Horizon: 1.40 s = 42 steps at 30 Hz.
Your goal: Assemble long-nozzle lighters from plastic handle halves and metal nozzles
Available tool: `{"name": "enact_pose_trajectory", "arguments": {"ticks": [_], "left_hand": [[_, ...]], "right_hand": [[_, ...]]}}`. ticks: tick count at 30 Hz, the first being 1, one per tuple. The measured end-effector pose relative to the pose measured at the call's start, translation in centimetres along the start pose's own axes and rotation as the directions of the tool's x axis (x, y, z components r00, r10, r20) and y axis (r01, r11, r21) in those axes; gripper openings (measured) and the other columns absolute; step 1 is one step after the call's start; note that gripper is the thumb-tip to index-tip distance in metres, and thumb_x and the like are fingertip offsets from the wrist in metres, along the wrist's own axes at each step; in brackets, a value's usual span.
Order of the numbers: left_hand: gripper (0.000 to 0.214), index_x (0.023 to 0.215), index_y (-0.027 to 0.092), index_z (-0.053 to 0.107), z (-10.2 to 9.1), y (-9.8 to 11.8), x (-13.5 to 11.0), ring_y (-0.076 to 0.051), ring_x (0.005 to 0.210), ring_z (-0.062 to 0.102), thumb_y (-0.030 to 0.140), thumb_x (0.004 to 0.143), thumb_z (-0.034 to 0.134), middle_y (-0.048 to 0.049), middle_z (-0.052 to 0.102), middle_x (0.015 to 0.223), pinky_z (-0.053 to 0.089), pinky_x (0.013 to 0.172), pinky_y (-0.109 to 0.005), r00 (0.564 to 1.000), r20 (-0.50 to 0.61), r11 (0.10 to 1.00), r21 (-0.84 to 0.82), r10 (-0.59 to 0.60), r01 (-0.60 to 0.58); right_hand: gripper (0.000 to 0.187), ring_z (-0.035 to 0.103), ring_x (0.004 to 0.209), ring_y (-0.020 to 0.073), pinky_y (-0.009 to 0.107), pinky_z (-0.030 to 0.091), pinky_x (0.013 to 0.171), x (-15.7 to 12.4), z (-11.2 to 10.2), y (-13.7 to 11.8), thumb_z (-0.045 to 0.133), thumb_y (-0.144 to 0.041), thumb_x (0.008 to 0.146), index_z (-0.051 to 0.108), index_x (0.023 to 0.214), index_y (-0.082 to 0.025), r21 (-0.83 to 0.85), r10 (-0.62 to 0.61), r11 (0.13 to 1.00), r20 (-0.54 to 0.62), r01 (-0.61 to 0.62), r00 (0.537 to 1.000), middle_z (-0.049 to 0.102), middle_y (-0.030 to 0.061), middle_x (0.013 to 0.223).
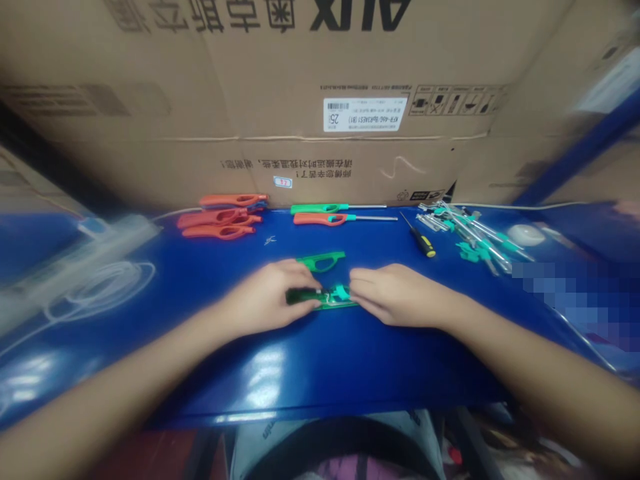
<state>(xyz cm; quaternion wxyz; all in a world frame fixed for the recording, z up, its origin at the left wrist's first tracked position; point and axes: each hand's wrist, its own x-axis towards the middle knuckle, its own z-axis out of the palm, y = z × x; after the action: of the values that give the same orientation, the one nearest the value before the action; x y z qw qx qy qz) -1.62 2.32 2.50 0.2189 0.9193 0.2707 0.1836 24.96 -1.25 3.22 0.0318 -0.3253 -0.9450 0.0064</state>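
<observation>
Near the middle of the blue table, my left hand (pixel 270 297) is closed round the left end of a green lighter shell half (pixel 333 307). The shell's inside faces up, showing a teal part (pixel 341 292) and a thin pale wire. My right hand (pixel 403 293) pinches at the shell's right end; what its fingertips hold is hidden, perhaps the teal part's front. Just beyond my left fingers lies a second green shell half (pixel 327 260) with a finger loop.
Orange shell halves (pixel 220 223) are piled at the back left. An assembled green lighter (pixel 320 209) and an orange lighter (pixel 320 219) lie behind my hands. A yellow-black screwdriver (pixel 423 241) and metal tubes with teal parts (pixel 480 233) lie right. A power strip (pixel 120 240) stands left.
</observation>
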Motion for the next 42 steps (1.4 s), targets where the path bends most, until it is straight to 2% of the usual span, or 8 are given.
{"name": "enact_pose_trajectory", "arguments": {"ticks": [6, 16, 22, 31, 37, 42], "left_hand": [[0.017, 0.102, 0.017, 0.077, 0.5, -0.1, 0.1, -0.016, 0.086, 0.070, 0.018, 0.095, 0.061, -0.0054, 0.074, 0.097, 0.054, 0.082, -0.028, 1.000, -0.005, 1.000, -0.025, -0.014, 0.013], [0.016, 0.100, 0.015, 0.076, 0.8, 0.0, 0.0, -0.018, 0.084, 0.070, 0.014, 0.094, 0.061, -0.0059, 0.074, 0.095, 0.054, 0.080, -0.030, 1.000, -0.020, 0.998, 0.060, 0.001, 0.000], [0.016, 0.100, 0.014, 0.074, 1.4, -0.1, 0.0, -0.018, 0.086, 0.069, 0.015, 0.096, 0.059, -0.0064, 0.073, 0.096, 0.054, 0.080, -0.030, 0.999, -0.035, 0.998, 0.052, 0.038, -0.036], [0.017, 0.099, 0.014, 0.074, 1.7, 0.0, -0.2, -0.018, 0.084, 0.068, 0.014, 0.096, 0.058, -0.0061, 0.072, 0.093, 0.055, 0.077, -0.030, 0.998, -0.048, 0.996, 0.082, 0.033, -0.029], [0.018, 0.099, 0.014, 0.074, 1.8, -0.2, -0.2, -0.019, 0.086, 0.069, 0.015, 0.097, 0.056, -0.0068, 0.073, 0.095, 0.056, 0.080, -0.031, 0.997, -0.058, 0.994, 0.100, 0.047, -0.041], [0.019, 0.100, 0.014, 0.074, 1.9, -0.2, -0.1, -0.020, 0.088, 0.070, 0.016, 0.097, 0.055, -0.0072, 0.073, 0.096, 0.057, 0.082, -0.032, 0.998, -0.052, 0.993, 0.117, 0.041, -0.035]], "right_hand": [[0.024, 0.042, 0.062, 0.0121, 0.029, 0.027, 0.057, 0.0, 0.2, 0.0, 0.043, -0.027, 0.103, 0.060, 0.090, -0.017, 0.022, -0.009, 1.000, -0.015, 0.010, 1.000, 0.058, 0.0020, 0.088], [0.025, 0.045, 0.066, 0.0125, 0.028, 0.028, 0.058, 0.1, 0.3, 0.0, 0.042, -0.026, 0.103, 0.062, 0.091, -0.016, 0.038, -0.025, 0.999, -0.041, 0.027, 0.999, 0.058, 0.0027, 0.088], [0.026, 0.040, 0.061, 0.0119, 0.029, 0.024, 0.055, 0.3, 0.4, -0.4, 0.042, -0.025, 0.103, 0.062, 0.090, -0.016, -0.018, -0.013, 1.000, -0.017, 0.013, 1.000, 0.058, 0.0027, 0.087], [0.019, 0.032, 0.057, 0.0118, 0.031, 0.020, 0.053, 0.3, 0.5, -0.4, 0.044, -0.020, 0.101, 0.060, 0.091, -0.016, -0.033, -0.033, 0.999, 0.006, 0.033, 0.999, 0.057, 0.0021, 0.089], [0.013, 0.029, 0.056, 0.0123, 0.031, 0.019, 0.053, 0.3, 0.4, -0.5, 0.047, -0.014, 0.098, 0.059, 0.092, -0.016, -0.060, -0.067, 0.996, 0.058, 0.070, 0.996, 0.056, 0.0023, 0.089], [0.012, 0.029, 0.056, 0.0122, 0.031, 0.019, 0.053, 0.3, 0.5, -0.5, 0.047, -0.012, 0.096, 0.059, 0.094, -0.016, -0.062, -0.081, 0.994, 0.058, 0.085, 0.995, 0.055, 0.0026, 0.090]]}}
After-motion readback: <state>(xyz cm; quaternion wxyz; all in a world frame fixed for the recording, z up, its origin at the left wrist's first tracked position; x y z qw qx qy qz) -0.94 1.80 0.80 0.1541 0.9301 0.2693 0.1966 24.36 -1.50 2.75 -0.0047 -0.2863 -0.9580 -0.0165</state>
